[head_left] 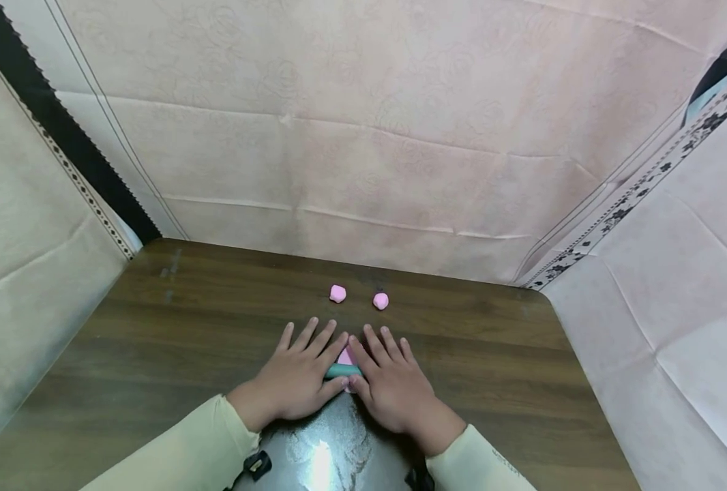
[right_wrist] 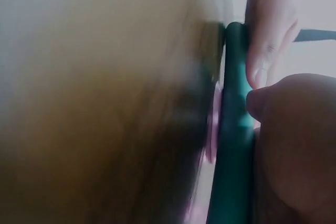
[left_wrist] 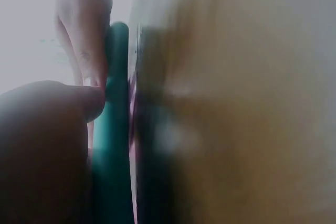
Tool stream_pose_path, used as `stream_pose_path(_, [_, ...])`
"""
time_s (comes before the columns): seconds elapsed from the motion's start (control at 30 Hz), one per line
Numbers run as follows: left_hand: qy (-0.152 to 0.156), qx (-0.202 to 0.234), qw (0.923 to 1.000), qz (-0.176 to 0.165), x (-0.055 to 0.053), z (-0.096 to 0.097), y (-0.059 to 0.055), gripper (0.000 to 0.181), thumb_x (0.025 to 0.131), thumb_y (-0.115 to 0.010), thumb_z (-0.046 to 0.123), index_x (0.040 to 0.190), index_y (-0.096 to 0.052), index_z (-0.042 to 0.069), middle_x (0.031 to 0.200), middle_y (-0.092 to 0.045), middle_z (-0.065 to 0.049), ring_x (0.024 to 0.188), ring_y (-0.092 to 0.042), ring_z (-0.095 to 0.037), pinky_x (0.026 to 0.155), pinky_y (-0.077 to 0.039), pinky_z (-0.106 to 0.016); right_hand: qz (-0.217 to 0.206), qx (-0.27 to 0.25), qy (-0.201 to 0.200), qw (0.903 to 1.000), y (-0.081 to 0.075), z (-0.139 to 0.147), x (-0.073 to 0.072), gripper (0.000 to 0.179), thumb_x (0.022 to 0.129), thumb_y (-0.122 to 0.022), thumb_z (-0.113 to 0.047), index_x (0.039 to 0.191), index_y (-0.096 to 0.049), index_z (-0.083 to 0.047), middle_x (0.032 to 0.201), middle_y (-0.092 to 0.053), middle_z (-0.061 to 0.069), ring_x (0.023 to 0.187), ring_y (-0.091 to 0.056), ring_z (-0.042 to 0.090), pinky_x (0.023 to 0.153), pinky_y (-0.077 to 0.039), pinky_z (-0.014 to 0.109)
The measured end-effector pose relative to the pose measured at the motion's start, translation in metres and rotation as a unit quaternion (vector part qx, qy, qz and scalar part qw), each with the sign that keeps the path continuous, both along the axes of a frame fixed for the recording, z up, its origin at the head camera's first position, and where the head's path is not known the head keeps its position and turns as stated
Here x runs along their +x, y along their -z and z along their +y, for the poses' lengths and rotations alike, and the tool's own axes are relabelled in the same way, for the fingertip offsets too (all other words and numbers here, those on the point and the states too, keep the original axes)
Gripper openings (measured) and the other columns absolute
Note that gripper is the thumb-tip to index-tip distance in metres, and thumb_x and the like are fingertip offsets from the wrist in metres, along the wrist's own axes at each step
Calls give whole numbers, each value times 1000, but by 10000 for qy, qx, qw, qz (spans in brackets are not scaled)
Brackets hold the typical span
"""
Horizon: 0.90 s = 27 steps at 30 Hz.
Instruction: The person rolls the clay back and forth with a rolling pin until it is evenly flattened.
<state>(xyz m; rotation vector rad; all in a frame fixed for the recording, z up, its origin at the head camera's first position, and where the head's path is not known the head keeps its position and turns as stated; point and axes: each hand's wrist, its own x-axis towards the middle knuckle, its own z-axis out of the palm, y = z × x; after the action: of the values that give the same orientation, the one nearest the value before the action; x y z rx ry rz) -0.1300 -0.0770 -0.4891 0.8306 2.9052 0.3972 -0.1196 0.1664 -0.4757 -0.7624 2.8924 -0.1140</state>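
Sleeves lie nearside of the roller; left hand and right hand rest across its ends, straight-fingered, grip empty, probably to spread pressure over pink dough beneath it.

I wear pale yellow sleeves, black fittings by both cuffs; my right sleeve, lower right, bears small dark marks.

rod: smooth, plastic-looking | lumps: matt | tabletop: wood-grained | sheet: glossy (catching glare)
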Motion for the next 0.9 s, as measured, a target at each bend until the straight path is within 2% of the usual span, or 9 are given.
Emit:
stream_pose_path(0.27, [-80,-81,9999,5,-30,4,-2,87,114,-28,78,181,-25,23,191,-13,-10,176,-9,-48,136,-7,-79,208,-155,336,9991,1,-1,-25,70,120,-28,-62,182,-18,-30,192,-9,10,177,-9,44,140,-15,70])
stream_pose_path(0.43, [-271,-58,9996,-11,-46,7,-4,83,115,-27,75,182,-24,25,191,-9,-9,176,-7,-48,136,-7,-79,241,-268,529,9979,1,-4,-40,68,121,-28,-59,182,-17,-31,192,-6,11,177,-6,45,139,-15,70])
stream_pose_path(0.63, [-493,-86,9987,47,-61,11,-4,81,116,-27,73,182,-22,26,191,-9,-10,176,-6,-48,136,-5,-78,294,-196,719,9968,2,-9,-57,66,122,-29,-56,182,-15,-33,192,-5,10,177,-4,43,140,-13,68])
stream_pose_path(0.9, [-616,-192,9978,174,-79,16,-8,77,118,-35,66,182,-24,24,191,-10,-13,176,-6,-48,137,-5,-77,374,155,751,9964,-3,-12,-79,66,122,-30,-56,182,-16,-35,192,-4,9,178,-2,43,141,-12,67])
